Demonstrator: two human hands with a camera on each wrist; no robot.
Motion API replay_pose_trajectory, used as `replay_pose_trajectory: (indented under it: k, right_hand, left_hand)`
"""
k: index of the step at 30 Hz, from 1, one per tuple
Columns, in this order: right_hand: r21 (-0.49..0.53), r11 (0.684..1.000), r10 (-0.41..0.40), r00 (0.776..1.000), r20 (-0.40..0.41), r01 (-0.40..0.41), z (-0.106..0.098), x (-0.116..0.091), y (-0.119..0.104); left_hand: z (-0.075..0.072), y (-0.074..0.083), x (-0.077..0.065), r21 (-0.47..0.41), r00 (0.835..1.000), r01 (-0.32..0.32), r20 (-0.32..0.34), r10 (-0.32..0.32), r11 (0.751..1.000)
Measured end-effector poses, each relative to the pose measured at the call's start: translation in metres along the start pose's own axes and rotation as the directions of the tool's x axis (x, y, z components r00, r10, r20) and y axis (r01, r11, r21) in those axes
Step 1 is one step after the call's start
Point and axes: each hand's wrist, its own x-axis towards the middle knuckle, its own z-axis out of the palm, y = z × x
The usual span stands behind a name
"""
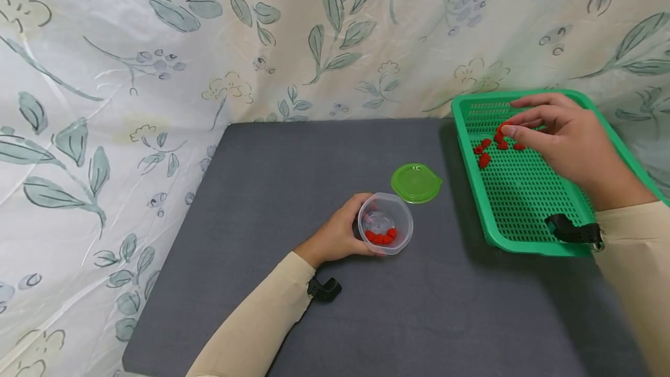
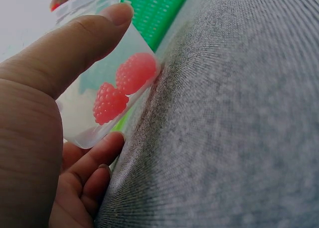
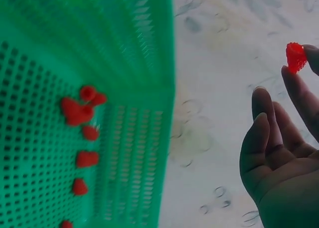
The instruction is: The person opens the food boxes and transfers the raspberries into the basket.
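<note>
My left hand (image 1: pixel 345 231) grips a clear plastic cup (image 1: pixel 386 205) from its left side, thumb and fingers around the wall. Several raspberries (image 1: pixel 381 237) lie on the cup's bottom; two raspberries (image 2: pixel 122 88) show through the wall in the left wrist view. Above the green basket (image 1: pixel 523 202), my right hand (image 1: pixel 570 138) pinches one raspberry (image 3: pixel 296 57) between thumb and index finger, the other fingers loosely bent. Several more raspberries (image 3: pixel 79 111) are scattered on the basket's floor toward its far end, partly hidden under the right hand in the head view.
A green lid (image 1: pixel 416 183) lies flat on the grey table (image 1: pixel 272 191), just beyond the cup and left of the basket. Behind the table hangs a leaf-patterned cloth (image 1: pixel 335 34). Each wrist wears a black strap (image 1: pixel 324 290).
</note>
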Motion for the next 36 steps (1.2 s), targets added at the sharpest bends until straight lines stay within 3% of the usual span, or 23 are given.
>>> replay_pose_trajectory:
  k: [8, 16, 25, 36]
  right_hand:
    - [-0.087, 0.995, 0.064, 0.987, 0.146, -0.052, -0.006, 0.022, 0.028]
    - [-0.161, 0.984, 0.115, 0.966, 0.233, -0.078, -0.009, 0.042, 0.049]
    - [-0.267, 0.954, 0.238, 0.889, 0.392, -0.137, -0.017, 0.047, 0.079]
    - [-0.287, 0.937, 0.314, 0.835, 0.452, -0.197, -0.021, 0.049, 0.098]
  left_hand:
    - [0.001, 0.003, -0.001, 0.002, 1.000, -0.001, -0.002, 0.001, 1.000]
    - [0.002, 0.002, 0.000, 0.005, 1.000, -0.013, -0.006, 0.013, 1.000]
    - [0.008, 0.003, 0.004, 0.035, 1.000, -0.012, 0.004, 0.012, 0.999]
    - [0.008, 0.006, 0.002, 0.039, 1.000, -0.007, 0.009, 0.006, 0.999]
